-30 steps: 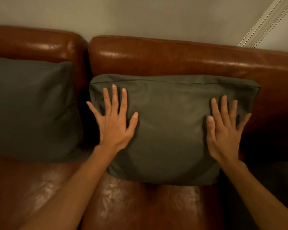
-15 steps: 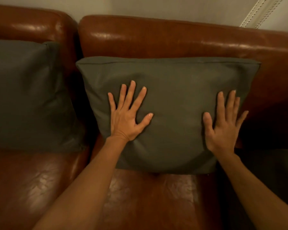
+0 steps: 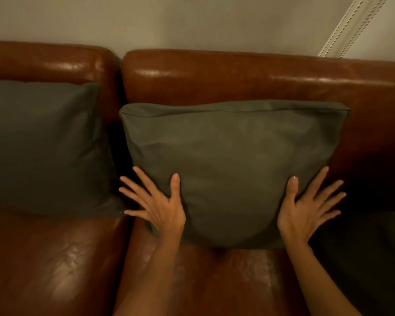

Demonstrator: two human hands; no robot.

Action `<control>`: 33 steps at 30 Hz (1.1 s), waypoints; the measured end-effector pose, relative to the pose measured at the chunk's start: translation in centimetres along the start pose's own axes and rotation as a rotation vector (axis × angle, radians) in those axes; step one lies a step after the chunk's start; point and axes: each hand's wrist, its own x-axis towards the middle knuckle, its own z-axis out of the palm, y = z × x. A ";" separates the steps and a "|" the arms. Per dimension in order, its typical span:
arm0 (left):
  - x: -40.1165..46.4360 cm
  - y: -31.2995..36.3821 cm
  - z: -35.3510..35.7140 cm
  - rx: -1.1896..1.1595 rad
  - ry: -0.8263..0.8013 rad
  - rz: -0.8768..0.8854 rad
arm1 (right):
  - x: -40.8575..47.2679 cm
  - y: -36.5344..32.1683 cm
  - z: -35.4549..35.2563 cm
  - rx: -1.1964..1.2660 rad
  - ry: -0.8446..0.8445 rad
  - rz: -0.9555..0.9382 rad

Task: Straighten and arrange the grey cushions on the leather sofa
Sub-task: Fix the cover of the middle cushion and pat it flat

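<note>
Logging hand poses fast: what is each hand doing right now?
Left hand: open, fingers spread, pressing the middle cushion's lower left side.
Right hand: open, fingers spread, pressing its lower right side.

Both bare forearms reach forward from the near edge; the left hand (image 3: 160, 208) lies flat, fingers splayed leftward, thumb upright; the right hand (image 3: 306, 210) mirrors it, fingers fanned rightward, thumb raised.

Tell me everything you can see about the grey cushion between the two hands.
The middle cushion is dark grey cloth with a seamed top edge. It stands upright against the brown leather backrest, its bottom on the seat. The left hand and right hand press its lower corners, fingers spread, thumbs on its front.
</note>
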 end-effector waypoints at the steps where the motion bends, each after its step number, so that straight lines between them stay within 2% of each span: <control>1: -0.3 -0.1 0.2 -0.042 -0.015 -0.043 | -0.4 -0.1 0.2 0.047 -0.005 0.065; 4: 0.1 -0.3 0.8 -0.193 -0.065 -0.043 | -0.6 -0.7 0.7 0.174 -0.020 0.172; 13: 1.9 0.3 2.2 -0.328 -0.187 -0.015 | 1.1 -0.8 2.1 0.462 -0.076 0.054; 17: 1.8 -3.1 -0.2 -0.394 -0.278 0.163 | 0.4 0.9 0.0 0.588 -0.220 0.035; 19: 1.9 -5.4 -1.0 -0.370 -0.359 0.157 | -0.2 2.2 -1.1 0.593 -0.313 0.051; 22: 2.0 -6.7 -1.4 -0.344 -0.480 0.006 | -1.4 3.8 -1.7 0.548 -0.409 0.142; 28: 3.0 -5.5 -1.7 -0.369 -0.452 0.073 | -2.9 3.7 -1.4 0.603 -0.379 0.214; 33: 4.0 -5.9 -2.3 -0.355 -0.472 0.087 | -3.4 4.0 -0.6 0.593 -0.431 0.242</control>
